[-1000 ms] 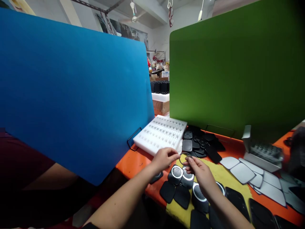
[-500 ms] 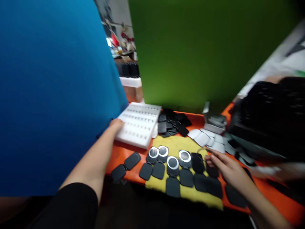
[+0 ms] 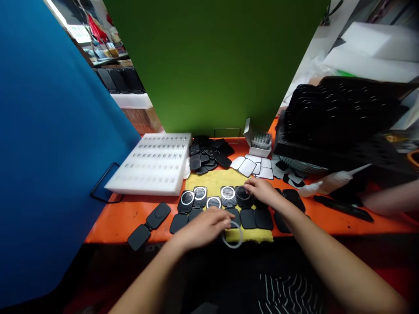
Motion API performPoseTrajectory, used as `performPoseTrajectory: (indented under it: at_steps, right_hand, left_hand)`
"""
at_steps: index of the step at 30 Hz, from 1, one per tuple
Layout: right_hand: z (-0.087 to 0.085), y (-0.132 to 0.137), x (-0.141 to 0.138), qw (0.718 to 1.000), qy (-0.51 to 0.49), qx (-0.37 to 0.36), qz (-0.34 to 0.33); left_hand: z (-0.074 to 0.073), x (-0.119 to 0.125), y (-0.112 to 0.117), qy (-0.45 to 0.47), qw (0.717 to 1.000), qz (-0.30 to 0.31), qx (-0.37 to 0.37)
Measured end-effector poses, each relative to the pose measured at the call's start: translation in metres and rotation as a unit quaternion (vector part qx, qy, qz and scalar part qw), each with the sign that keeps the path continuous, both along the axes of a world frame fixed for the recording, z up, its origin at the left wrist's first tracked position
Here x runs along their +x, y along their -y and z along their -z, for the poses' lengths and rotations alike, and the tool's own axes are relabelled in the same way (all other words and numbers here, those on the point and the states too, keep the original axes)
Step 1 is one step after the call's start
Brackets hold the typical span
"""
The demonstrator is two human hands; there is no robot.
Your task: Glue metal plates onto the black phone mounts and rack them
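My left hand (image 3: 209,224) is closed, thumb and fingers pinching a thin pale ring (image 3: 241,240) at the front edge of the yellow cloth (image 3: 216,179). My right hand (image 3: 262,190) has its fingertips together at the upper half of a black hinged case (image 3: 242,201); whatever they pinch there is too small to make out. Several such cases lie unfolded in a row on the cloth. White rings (image 3: 228,192) sit on the textured upper halves of some of them. My left hand partly covers the cases below it. Another unfolded case (image 3: 159,216) lies apart at the left.
A white foam tray (image 3: 153,174) with rows of slots stands left on the orange table (image 3: 111,222). Behind the cloth are black plates (image 3: 209,155), white pieces (image 3: 247,167) and a small open box (image 3: 261,150). A bottle (image 3: 337,181), stacked black parts (image 3: 340,113) and another person's arm (image 3: 389,196) are at right.
My left hand has left the foam tray and moved right over the cases, now with a ring in it. My right hand stays over the row. The view has turned right.
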State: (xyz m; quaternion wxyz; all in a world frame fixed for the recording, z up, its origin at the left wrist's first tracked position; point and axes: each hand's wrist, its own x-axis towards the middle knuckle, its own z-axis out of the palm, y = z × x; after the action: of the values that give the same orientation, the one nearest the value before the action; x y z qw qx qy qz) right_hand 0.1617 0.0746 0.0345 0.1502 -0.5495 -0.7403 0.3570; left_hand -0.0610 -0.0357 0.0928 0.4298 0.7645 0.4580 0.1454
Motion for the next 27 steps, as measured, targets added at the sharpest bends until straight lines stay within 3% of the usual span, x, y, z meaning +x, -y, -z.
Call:
performPoseTrajectory:
  at_steps: [3,8,12,19,27]
  right_hand:
    - [0.005,-0.005,-0.003,0.998,0.056,0.022,-0.018]
    - [0.008,-0.009,-0.005,0.993,0.098,0.062,-0.016]
    - [0.011,-0.01,-0.007,0.988,0.126,0.092,-0.011]
    - [0.016,-0.011,-0.009,0.98,0.16,0.121,-0.006]
    - [-0.006,0.014,0.023,0.988,0.101,0.113,0.018]
  left_hand:
    - [0.017,0.046,0.003,-0.041,0.998,0.026,0.046]
    - [0.04,0.073,-0.008,-0.154,0.984,0.004,0.084]
    - [0.047,0.081,-0.011,-0.199,0.976,0.0,0.086]
    - [0.048,0.081,-0.011,-0.215,0.973,0.009,0.088]
    - [0.046,0.078,-0.013,-0.184,0.978,-0.014,0.099]
